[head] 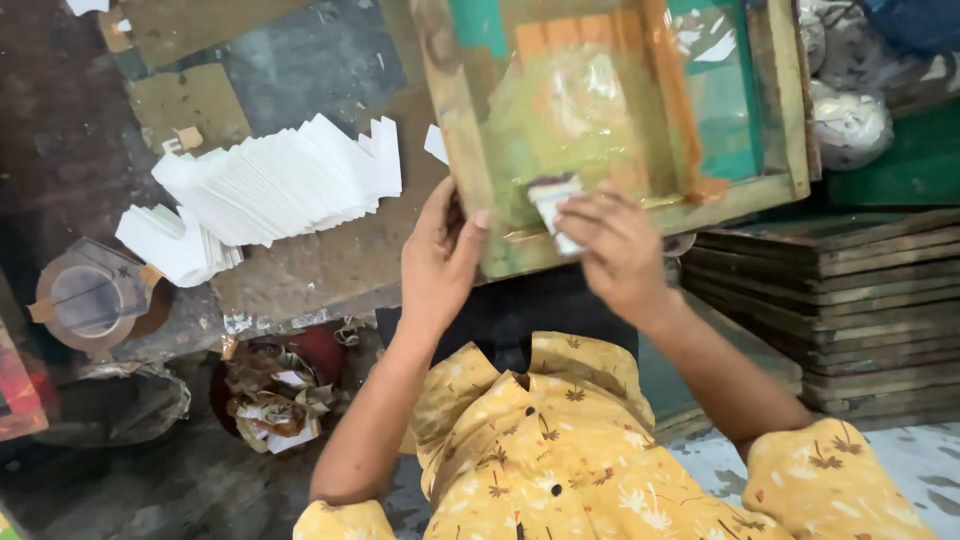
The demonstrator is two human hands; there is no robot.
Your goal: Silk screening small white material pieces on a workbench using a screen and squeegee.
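Note:
A wooden screen-printing frame (460, 120) with a green mesh and orange tape lies tilted in front of me. My left hand (440, 255) grips its near left edge, thumb on top. My right hand (615, 240) pinches a small white card (553, 205) smeared dark at one end, held on the frame's near rail. Yellowish residue covers the middle of the mesh (570, 110).
A fanned stack of white cards (280, 180) lies on the stained brown worktop (320, 265) at left, with a second pile (175, 245) beside it. A tape roll (90, 295) sits far left. Stacked wooden frames (840, 300) stand at right. A bin of scraps (275, 395) is below.

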